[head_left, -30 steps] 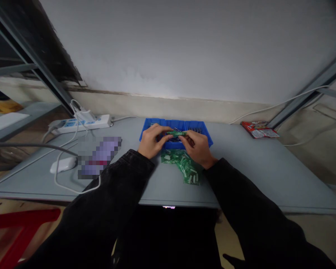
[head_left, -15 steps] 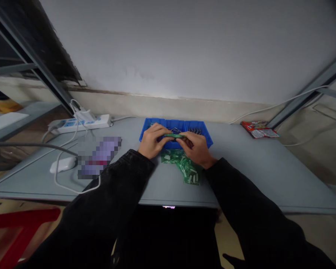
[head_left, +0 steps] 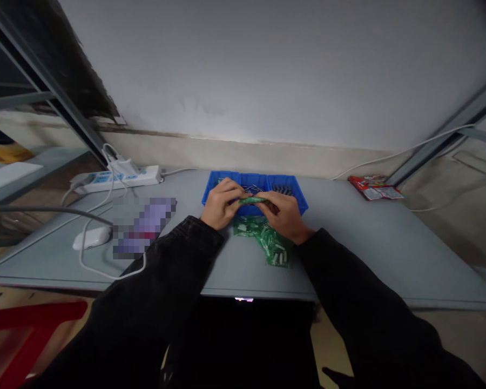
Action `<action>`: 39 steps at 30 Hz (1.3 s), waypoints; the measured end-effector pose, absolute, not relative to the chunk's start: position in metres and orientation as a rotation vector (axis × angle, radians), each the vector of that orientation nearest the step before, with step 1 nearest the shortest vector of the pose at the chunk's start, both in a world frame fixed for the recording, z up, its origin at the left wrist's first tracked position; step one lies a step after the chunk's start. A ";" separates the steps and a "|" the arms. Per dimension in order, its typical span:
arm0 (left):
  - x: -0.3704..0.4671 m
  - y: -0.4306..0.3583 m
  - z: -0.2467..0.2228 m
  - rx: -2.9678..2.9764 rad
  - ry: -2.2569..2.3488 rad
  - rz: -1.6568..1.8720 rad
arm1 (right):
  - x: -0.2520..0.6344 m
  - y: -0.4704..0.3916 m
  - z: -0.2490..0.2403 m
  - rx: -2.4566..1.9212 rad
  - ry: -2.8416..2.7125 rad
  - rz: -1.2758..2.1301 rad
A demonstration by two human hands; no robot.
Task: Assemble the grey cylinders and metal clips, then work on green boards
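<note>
Between my two hands is a small green plastic bag point(head_left: 251, 200), stretched sideways over the front of the blue bins. My left hand point(head_left: 221, 204) pinches its left end, and my right hand point(head_left: 284, 215) grips the right end. What the bag contains is too small to make out. The blue parts bins point(head_left: 253, 208) stand side by side in three sections; thin metal pins lie in the middle one and dark screw-like pieces in the right one. Just in front, more green bags point(head_left: 267, 243) with small white pieces lie on the table, partly beneath my right hand.
On the left lie a white power strip point(head_left: 123, 179) with plugged-in cables, a blurred-out purple phone point(head_left: 152, 224) and a white earbud case point(head_left: 92, 237). A red packet point(head_left: 375, 187) sits at the far right, near the metal frame. The wall point(head_left: 267, 81) rises behind the table.
The green bag has tilted slightly between my fingers, and more of its flat side shows. Both hands stay in almost the same place.
</note>
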State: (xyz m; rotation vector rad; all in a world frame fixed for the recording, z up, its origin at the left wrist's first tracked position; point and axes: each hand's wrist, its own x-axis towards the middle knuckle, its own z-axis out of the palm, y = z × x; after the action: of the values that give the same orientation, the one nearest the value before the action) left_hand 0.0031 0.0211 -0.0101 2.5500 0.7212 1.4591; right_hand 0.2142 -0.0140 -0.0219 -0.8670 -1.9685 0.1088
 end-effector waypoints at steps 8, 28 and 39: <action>0.005 0.020 -0.009 2.571 0.721 1.467 | 0.214 -0.014 -0.021 -0.880 -1.935 0.049; 0.004 0.019 -0.006 2.536 0.798 1.480 | 0.214 -0.014 -0.021 -0.923 -1.883 0.083; 0.004 0.020 -0.008 2.513 0.821 1.402 | 0.217 -0.012 -0.020 -0.907 -1.939 0.103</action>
State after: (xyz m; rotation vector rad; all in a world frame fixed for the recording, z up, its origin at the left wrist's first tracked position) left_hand 0.0044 0.0200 -0.0079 2.5130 0.8209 1.4021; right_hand 0.2175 -0.0122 -0.0198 -0.9071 -1.9388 0.1031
